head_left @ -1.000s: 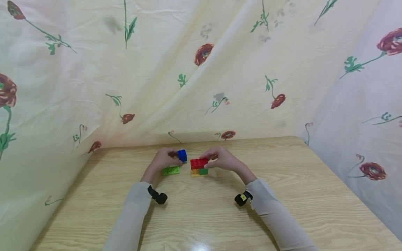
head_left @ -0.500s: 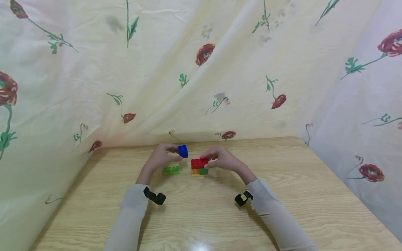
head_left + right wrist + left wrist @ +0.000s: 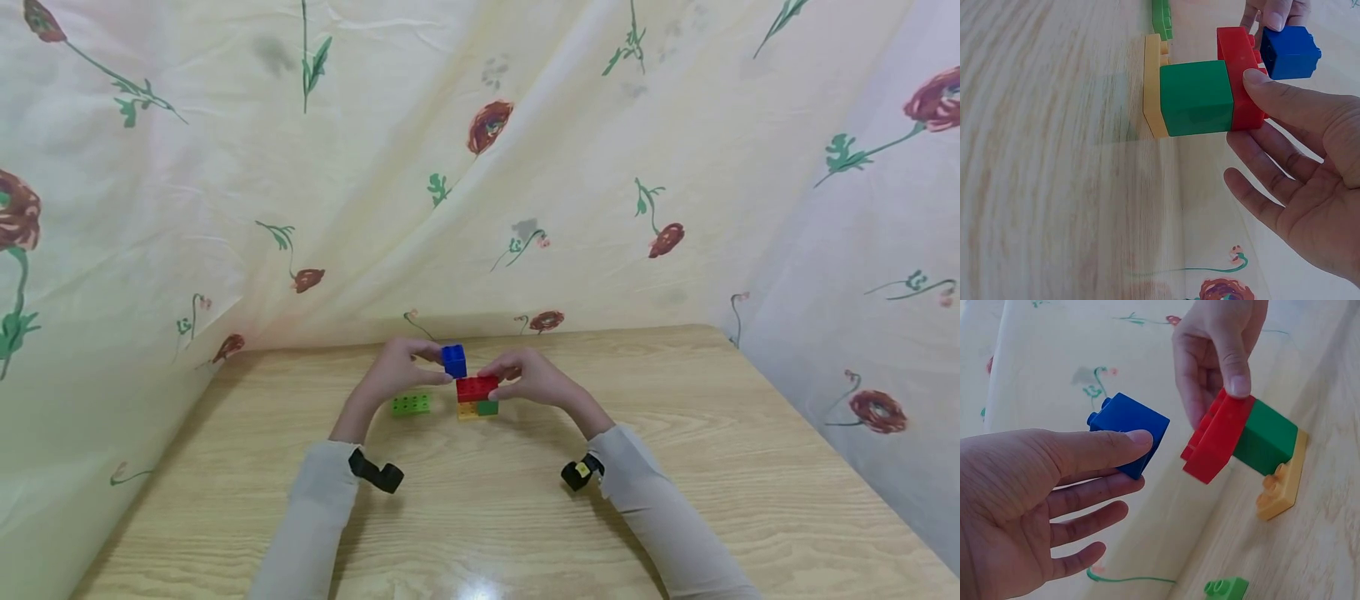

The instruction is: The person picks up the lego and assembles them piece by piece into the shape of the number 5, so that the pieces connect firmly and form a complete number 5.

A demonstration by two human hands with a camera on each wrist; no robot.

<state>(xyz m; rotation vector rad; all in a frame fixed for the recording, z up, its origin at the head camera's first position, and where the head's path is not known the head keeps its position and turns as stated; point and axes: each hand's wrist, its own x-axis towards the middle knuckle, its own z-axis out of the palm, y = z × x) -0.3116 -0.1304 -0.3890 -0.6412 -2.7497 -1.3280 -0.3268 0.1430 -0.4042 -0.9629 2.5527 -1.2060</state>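
Note:
My left hand (image 3: 395, 372) pinches a blue toy brick (image 3: 1129, 428) between thumb and fingers, raised above the table beside the top of a small stack. That stack has a yellow-orange plate (image 3: 1285, 490) at the bottom, a green brick (image 3: 1197, 97) on one end of it and a long red brick (image 3: 1239, 81) on top. One end of the red brick juts out past the green one, over bare studs of the plate. With thumb and fingers my right hand (image 3: 536, 379) holds the red brick at its right end. The blue brick appears apart from the red one.
A light green studded plate (image 3: 411, 405) lies on the wooden table (image 3: 480, 500), left of the stack. Behind the table hangs a flowered cloth (image 3: 375, 167), which also runs along both sides. Each wrist wears a black camera (image 3: 386, 477).
My left hand has lifted the blue brick and carried it rightward, from above the light green plate to next to the red brick. The right hand keeps its hold on the stack.

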